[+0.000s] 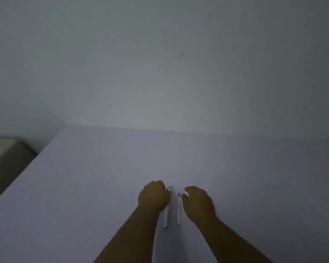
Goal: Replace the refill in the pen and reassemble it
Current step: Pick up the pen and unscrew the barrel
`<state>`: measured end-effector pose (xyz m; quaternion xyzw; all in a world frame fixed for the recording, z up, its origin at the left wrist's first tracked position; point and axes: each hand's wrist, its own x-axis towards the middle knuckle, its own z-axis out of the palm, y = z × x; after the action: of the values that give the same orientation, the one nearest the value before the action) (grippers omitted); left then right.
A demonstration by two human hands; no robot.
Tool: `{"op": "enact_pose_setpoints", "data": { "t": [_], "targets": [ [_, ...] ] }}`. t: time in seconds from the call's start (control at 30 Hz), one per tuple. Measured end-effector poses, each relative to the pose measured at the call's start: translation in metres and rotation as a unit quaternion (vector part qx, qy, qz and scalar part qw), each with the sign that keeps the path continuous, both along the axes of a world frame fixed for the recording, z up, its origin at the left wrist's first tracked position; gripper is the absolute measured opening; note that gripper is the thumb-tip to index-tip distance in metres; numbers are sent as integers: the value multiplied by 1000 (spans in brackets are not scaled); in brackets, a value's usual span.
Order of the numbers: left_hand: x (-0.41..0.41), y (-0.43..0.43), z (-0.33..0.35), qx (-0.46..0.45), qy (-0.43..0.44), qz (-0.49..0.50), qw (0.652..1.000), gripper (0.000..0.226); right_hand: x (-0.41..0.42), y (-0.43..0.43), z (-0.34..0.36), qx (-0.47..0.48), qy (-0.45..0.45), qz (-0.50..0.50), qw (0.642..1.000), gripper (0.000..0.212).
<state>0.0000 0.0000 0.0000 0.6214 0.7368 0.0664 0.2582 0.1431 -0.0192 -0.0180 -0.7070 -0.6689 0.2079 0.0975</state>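
Left hand [153, 195] lies curled on the worktop [84, 186], fingers touching the pen [167, 215]; real grip or not, cannot tell. Pen runs near-to-far, refill [178, 207] parallel just right of it. Right hand [198, 203] loosely spread, empty, just beside refill, nearer it. Count: one pen, one refill, two hands.

Pale table [254, 177], pen [167, 217], refill [178, 209]

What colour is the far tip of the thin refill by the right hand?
Black, on a white refill; head view, the only one.
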Motion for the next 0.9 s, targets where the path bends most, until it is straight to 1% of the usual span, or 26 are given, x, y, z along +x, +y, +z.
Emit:
{"op": "enact_pose_setpoints", "data": {
  "t": [0.03, 0.17, 0.23, 0.3, 0.4, 0.5, 0.6, 0.73, 0.9],
  "targets": [
    [1, -2, -8, -31, -10, 9, 999, 30, 0, -2, -6, -11, -8, -1, 1000, 39],
    [5, -10, -40, -88, -66, 68, 992, 32, -2, -7, -26, -28, 1, -5, 1000, 29],
    [9, -11, -52, -93, -81, 78, 989, 32, -4, -5, -33, -30, 21, -18, 999, 25],
    [10, -13, -57, -96, -77, 85, 989, 28, -6, -4, -34, -38, 53, -36, 997, 22],
    [8, -12, -63, -96, -69, 89, 989, 17, -11, 2, -39, -54, 80, -43, 994, 22],
    [4, -14, -66, -82, -114, 107, 984, 10, -15, 7, -38, -80, 123, -76, 986, 25],
    [3, -18, -65, -57, -149, 96, 983, 8, -19, 14, -38, -108, 163, -113, 974, 31],
    [6, -28, -63, -31, -172, 51, 983, 7, -23, 21, -35, -138, 240, -163, 947, 37],
    [4, -33, -58, -28, -204, 35, 978, 4, -22, 26, -31, -157, 281, -216, 922, 34]
  ]
}}
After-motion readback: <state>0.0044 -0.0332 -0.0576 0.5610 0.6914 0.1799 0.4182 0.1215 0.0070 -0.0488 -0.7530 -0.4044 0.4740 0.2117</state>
